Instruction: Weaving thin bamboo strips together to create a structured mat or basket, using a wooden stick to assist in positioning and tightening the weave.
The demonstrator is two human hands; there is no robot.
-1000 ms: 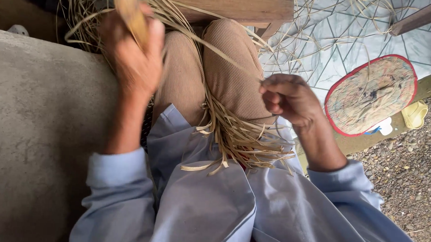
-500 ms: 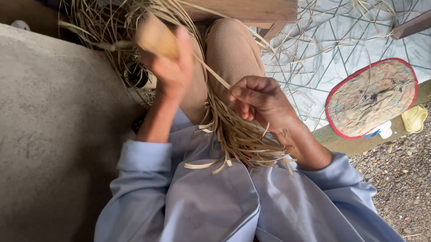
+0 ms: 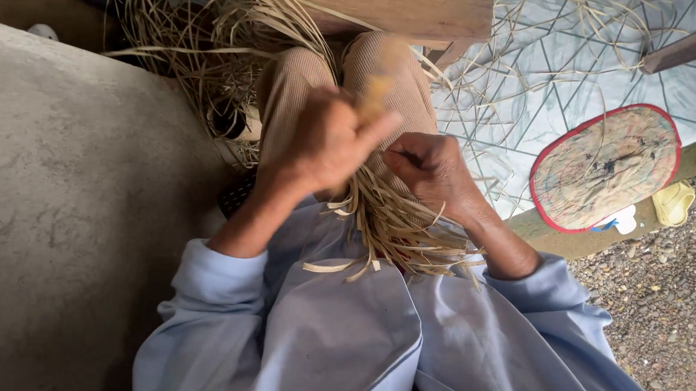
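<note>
I sit with tan-trousered knees (image 3: 383, 73) drawn up and a bundle of pale straw strips (image 3: 397, 228) lying across my lap. My left hand (image 3: 327, 141) is closed around a small yellowish piece (image 3: 374, 96), blurred by motion, just above the bundle. Close beside it, my right hand (image 3: 430, 171) is clenched on the upper end of the strips. The cut ends of the strips fan out over my light blue shirt (image 3: 335, 334).
A grey concrete slab (image 3: 70, 209) fills the left. Loose straw (image 3: 206, 52) is heaped beyond my knees under a wooden plank (image 3: 408, 12). A red-rimmed woven fan (image 3: 603, 166) lies on a patterned sheet (image 3: 522, 78) at right, with gravel (image 3: 660, 307) below it.
My left hand has come down from high up by the loose straw toward my lap, next to my right hand. My right hand shifted left onto the bundle.
</note>
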